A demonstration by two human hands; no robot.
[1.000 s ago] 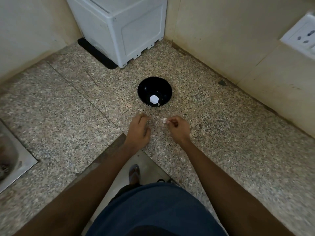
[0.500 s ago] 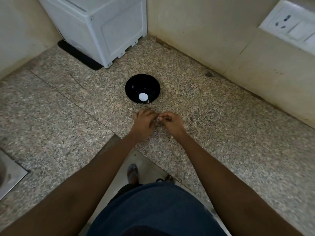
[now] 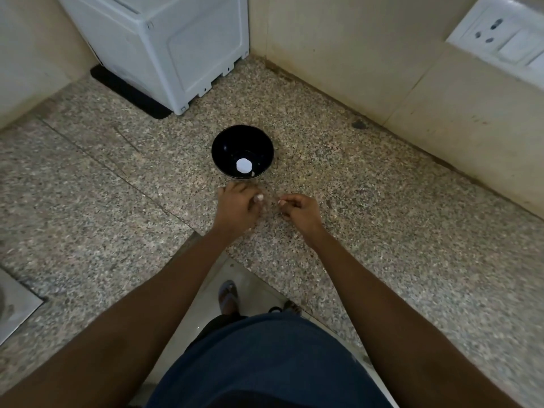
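Note:
A black bowl (image 3: pixel 228 141) stands on the speckled stone counter (image 3: pixel 368 201), with a round white piece (image 3: pixel 244 165) and a tiny pale bit lying in its bottom. Just in front of the bowl, my left hand (image 3: pixel 235 212) pinches a small pale piece (image 3: pixel 259 197) at its fingertips. My right hand (image 3: pixel 301 213) is a short gap to the right, fingers curled and thumb against forefinger. Whether anything sits in that pinch is too small to tell.
A white boxy appliance (image 3: pixel 176 45) on a black mat fills the back corner behind the bowl. Tiled walls close the back and right, with a white socket plate (image 3: pixel 500 33). A steel sink (image 3: pixel 14 304) shows at the left edge. The counter's front edge drops to the floor by my foot (image 3: pixel 228 295).
The small pale piece was at my right fingertips. The hands came together, then drew apart, and now the piece is at my left fingertips.

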